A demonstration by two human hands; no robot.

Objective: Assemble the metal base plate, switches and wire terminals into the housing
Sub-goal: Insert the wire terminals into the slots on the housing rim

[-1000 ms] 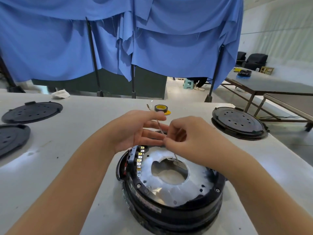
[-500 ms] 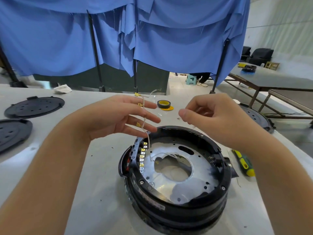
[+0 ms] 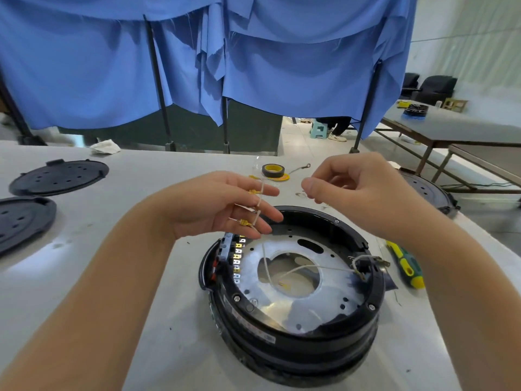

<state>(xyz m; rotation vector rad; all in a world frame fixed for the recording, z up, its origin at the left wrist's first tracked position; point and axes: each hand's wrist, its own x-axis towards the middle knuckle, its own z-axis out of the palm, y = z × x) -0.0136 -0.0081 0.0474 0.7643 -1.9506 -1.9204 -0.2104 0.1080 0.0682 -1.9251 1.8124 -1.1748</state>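
A round black housing [image 3: 296, 331] stands on the white table, with the shiny metal base plate [image 3: 284, 297] seated inside it. A row of yellow-marked terminals [image 3: 237, 258] lines its left inner wall. My left hand [image 3: 222, 204] hovers above the housing's far left rim, fingers straight, with thin white wires [image 3: 258, 204] and their yellow terminals pinched between the fingers. The wires trail down into the plate's centre hole and across to a connector [image 3: 363, 263] at the right wall. My right hand [image 3: 363, 193] hovers opposite with curled fingers; I see nothing in it.
A green and yellow screwdriver [image 3: 406, 266] lies right of the housing. A tape roll [image 3: 273, 170] and a loose ring-terminal wire [image 3: 298, 169] lie behind the hands. Black round lids [image 3: 59, 176] [image 3: 19, 221] sit at the left, another black unit [image 3: 425, 190] at the right.
Both hands rose off the housing and drew apart. My left hand lifted the wires up, and my right hand let go of them and moved right.
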